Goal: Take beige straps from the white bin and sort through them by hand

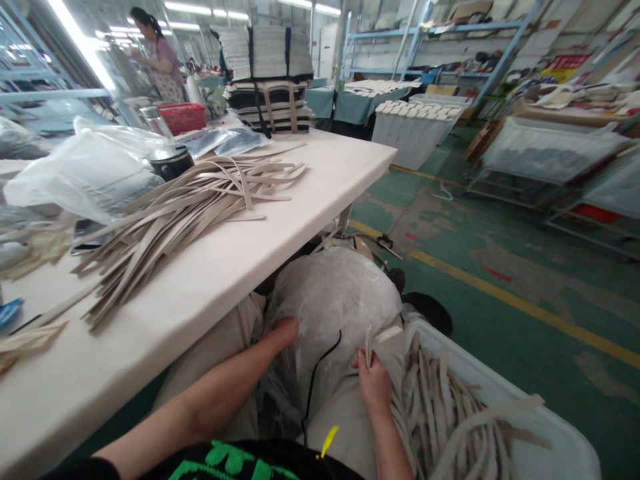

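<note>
Beige strap [369, 343] pinched in right hand [374, 383], left hand [285, 330] on plastic bag [335, 293]

**Dull cloth, glossy film**

The beige flat strips [190, 200] heaped on the smooth, matt white tabletop [325, 180] look like dull woven cloth, as does the single beige strip [369, 345] in the right hand [374, 383]. The translucent plastic bag [335, 293] is crinkled and glossy. The white plastic bin [560, 433] is smooth; the green painted floor [500, 220] is scuffed.

The straps [190, 200] are beige, the table [320, 193] white, the plastic bag [335, 293] cloudy white. The floor [525, 220] is green with a yellow line [500, 293], the basket [183, 117] red, the stacked bags [270, 100] black-and-white striped.
</note>
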Demonstrator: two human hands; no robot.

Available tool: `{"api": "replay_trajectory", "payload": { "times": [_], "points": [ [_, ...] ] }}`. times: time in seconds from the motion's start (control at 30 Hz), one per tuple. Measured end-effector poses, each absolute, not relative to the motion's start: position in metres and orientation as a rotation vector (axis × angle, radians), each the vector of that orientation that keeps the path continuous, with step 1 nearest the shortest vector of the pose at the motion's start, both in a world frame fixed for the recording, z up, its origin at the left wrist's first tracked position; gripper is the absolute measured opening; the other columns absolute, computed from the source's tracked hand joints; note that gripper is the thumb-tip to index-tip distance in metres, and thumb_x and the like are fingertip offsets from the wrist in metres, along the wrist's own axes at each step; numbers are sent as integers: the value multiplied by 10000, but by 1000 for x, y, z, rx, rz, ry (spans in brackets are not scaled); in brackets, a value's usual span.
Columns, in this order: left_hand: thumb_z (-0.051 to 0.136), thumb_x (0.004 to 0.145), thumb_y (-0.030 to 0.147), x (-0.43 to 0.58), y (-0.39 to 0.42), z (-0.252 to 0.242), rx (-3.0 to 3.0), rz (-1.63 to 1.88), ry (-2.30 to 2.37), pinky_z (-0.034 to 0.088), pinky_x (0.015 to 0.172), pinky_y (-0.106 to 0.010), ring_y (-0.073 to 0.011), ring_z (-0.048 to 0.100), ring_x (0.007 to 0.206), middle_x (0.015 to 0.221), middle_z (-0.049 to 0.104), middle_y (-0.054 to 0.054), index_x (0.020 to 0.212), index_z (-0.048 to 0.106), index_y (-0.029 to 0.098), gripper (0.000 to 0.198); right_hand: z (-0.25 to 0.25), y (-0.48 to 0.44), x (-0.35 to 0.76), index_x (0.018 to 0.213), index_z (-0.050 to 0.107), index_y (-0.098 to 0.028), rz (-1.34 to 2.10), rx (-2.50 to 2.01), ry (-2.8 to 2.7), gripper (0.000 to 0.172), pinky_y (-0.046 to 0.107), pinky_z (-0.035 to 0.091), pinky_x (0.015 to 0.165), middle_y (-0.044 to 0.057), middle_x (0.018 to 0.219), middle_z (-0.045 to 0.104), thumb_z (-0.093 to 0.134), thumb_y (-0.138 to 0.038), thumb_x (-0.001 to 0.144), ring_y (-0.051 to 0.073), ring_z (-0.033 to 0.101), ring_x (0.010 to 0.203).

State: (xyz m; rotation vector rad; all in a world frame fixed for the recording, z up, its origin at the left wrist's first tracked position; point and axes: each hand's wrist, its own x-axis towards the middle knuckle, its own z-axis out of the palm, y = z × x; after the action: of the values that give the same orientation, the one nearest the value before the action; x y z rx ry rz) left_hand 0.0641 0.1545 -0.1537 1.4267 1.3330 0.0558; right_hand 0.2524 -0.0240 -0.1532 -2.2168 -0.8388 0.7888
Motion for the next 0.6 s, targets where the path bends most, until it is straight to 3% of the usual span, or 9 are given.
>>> {"api": "replay_trajectory", "payload": {
  "times": [0.17, 0.3, 0.43, 0.5, 0.6],
  "points": [
    [704, 734, 278, 60, 151, -110, 1462, 63, 1177, 471, 675, -257, -142, 577, 665, 628, 604, -20, 622, 625, 116, 212, -154, -24, 256, 886, 665, -175, 831, -2148, -783, 556, 336, 388, 676, 95, 712, 680, 366, -635, 792, 262, 610, 685],
    [617, 742, 347, 48, 121, -74, 1384, 157, 971, 453, 621, -234, -134, 584, 625, 663, 638, -14, 799, 667, 128, 232, -144, -25, 243, 833, 690, -139, 943, -2016, -749, 631, 296, 389, 547, 92, 660, 658, 410, -700, 764, 193, 542, 535],
    [654, 725, 353, 31, 81, -59, 1222, 202, 768, 439, 621, -221, -108, 558, 600, 657, 635, -15, 813, 668, 118, 251, -125, -24, 207, 969, 681, -125, 1279, -1692, -640, 733, 230, 224, 379, 51, 689, 643, 407, -772, 759, 70, 309, 359],
    [676, 724, 377, 28, 68, -60, 1190, 151, 674, 442, 633, -220, -104, 561, 607, 683, 648, -24, 806, 678, 116, 274, -117, -19, 191, 884, 670, -110, 1415, -1535, -553, 734, 217, 190, 369, 8, 565, 558, 458, -793, 718, 53, 252, 348],
    [698, 707, 415, 31, 59, -65, 1172, 59, 588, 460, 651, -235, -114, 578, 613, 701, 662, -30, 815, 696, 117, 316, -107, -6, 180, 704, 616, -135, 1364, -1558, -526, 594, 221, 213, 376, -64, 417, 374, 591, -726, 653, 67, 250, 354]
  ]
}}
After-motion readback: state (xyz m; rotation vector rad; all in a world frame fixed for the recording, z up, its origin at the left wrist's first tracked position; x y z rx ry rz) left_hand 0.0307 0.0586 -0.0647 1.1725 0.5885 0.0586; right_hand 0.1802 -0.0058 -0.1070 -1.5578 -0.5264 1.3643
